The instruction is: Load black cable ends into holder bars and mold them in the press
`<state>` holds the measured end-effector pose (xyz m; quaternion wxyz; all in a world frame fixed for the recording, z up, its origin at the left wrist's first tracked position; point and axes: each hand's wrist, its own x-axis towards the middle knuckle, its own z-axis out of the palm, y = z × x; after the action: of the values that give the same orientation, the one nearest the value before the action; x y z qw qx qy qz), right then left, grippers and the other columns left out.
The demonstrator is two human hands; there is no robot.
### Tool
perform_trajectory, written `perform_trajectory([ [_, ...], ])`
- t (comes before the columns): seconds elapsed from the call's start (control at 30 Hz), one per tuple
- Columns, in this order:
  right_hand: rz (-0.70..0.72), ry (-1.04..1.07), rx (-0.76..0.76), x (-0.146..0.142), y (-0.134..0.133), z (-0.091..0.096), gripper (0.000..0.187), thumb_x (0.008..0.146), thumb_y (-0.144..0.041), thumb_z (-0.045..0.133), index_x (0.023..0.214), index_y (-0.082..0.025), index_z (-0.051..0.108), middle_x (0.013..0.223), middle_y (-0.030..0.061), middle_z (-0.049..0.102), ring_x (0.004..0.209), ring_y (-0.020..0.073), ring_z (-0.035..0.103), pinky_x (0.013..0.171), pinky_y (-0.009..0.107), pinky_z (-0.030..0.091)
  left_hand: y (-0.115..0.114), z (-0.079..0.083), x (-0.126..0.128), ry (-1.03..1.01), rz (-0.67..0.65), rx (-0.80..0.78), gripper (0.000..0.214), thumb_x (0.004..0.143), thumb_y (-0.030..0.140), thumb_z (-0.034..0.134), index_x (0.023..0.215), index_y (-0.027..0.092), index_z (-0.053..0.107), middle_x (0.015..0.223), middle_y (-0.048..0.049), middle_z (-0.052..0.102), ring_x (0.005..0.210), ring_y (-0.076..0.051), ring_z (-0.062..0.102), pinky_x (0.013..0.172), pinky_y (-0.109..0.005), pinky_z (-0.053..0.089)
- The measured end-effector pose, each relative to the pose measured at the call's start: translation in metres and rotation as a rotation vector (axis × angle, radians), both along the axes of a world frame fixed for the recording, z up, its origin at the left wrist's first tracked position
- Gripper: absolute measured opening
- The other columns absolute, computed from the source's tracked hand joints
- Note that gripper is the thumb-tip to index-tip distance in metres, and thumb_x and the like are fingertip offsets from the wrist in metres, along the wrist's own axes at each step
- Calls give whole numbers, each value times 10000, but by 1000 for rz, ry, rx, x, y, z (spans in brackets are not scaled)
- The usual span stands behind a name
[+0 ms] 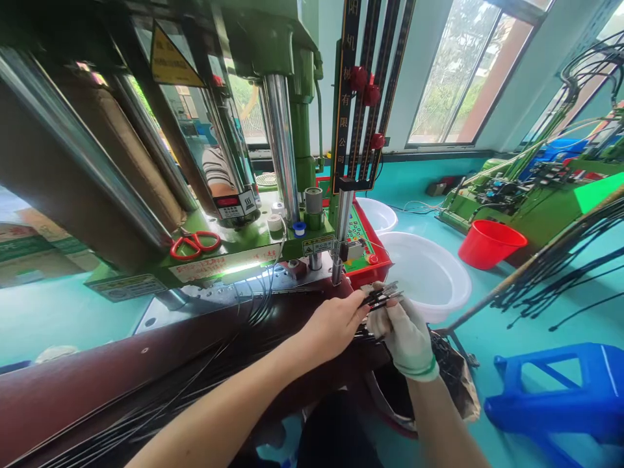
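Left hand (344, 320): pinching black cable ends (376, 299)
Right hand (402, 335): gloved, pinching them too
Cable ends: a loosened pinch might scatter them

Red bucket (487, 252), 3 o'clock, on flr (436, 224) beside grn machine (560, 224), 2–3 o'clock. Wht tub (441, 308), betw 3 & 4 o'clock, nr ctr; wht basin (380, 216) just behind, betw 2 & 3. Blue plastic stool (560, 411), 4 o'clock. Window (453, 84), betw 1 & 2 o'clock, dk frame. Printed cartons (39, 247), 9 o'clock, far L edge.
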<state>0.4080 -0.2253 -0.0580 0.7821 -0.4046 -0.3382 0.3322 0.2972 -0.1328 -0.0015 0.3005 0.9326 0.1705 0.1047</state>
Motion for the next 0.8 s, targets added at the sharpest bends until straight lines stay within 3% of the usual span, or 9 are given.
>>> perform_trajectory([
  [0.17, -194, 64, 36, -4, 6, -3, 253, 842, -338, 508, 1035, -180, 553, 395, -83, 373, 342, 72, 323, 365, 203, 266, -4, -14, 1, -13, -19, -126, 250, 891, 326, 281, 701, 203, 389, 600, 20, 476, 551, -123, 456, 514, -238, 258],
  [0.3, -417, 121, 52, -13, 18, -7, 302, 803, -349, 561, 1054, -182, 559, 408, -94, 354, 331, 50, 269, 336, 179, 219, -10, -30, 1, -62, 34, -288, 231, 889, 337, 271, 771, 201, 417, 650, 11, 525, 571, -116, 468, 540, -233, 307],
  [0.4, -614, 72, -2, -13, 24, -6, 340, 766, -397, 593, 1037, -191, 587, 532, -47, 493, 391, 57, 371, 360, 183, 272, -12, -34, 0, -52, -5, -407, 221, 888, 348, 255, 816, 207, 410, 590, 31, 500, 505, -106, 437, 511, -226, 310],
  [0.47, -671, 69, -25, -6, 25, -3, 351, 767, -441, 572, 1015, -195, 607, 627, -15, 561, 455, 75, 448, 395, 195, 331, -10, -34, 0, -75, -17, -413, 215, 880, 349, 276, 778, 207, 400, 575, 40, 455, 487, -98, 402, 494, -223, 299],
  [0.53, -569, 170, 0, 6, 24, -2, 378, 773, -508, 522, 965, -200, 628, 602, -17, 560, 455, 84, 466, 393, 198, 353, -6, -33, 1, -121, 8, -409, 211, 869, 349, 309, 735, 204, 386, 576, 43, 422, 497, -95, 384, 495, -224, 294],
  [0.63, -212, 316, 39, 16, 19, -8, 458, 765, -593, 457, 956, -217, 634, 703, 22, 625, 587, 142, 573, 477, 248, 457, 0, -37, 5, -134, 32, -467, 219, 869, 353, 309, 732, 201, 387, 535, 52, 404, 495, -96, 388, 504, -225, 296],
  [0.73, 113, 150, 4, 3, 15, -25, 558, 722, -629, 489, 1114, -242, 580, 1081, 89, 610, 948, 260, 582, 744, 385, 501, -3, -44, 8, -68, 5, -391, 236, 858, 339, 330, 722, 182, 440, 600, 19, 482, 560, -112, 450, 531, -231, 324],
  [0.8, 225, 37, -30, -9, 10, -40, 511, 738, -577, 514, 1132, -258, 577, 1146, 85, 585, 1035, 287, 546, 846, 431, 468, -9, -48, 8, 5, -37, -265, 282, 866, 321, 297, 725, 167, 486, 707, -29, 554, 640, -142, 501, 568, -250, 357],
])
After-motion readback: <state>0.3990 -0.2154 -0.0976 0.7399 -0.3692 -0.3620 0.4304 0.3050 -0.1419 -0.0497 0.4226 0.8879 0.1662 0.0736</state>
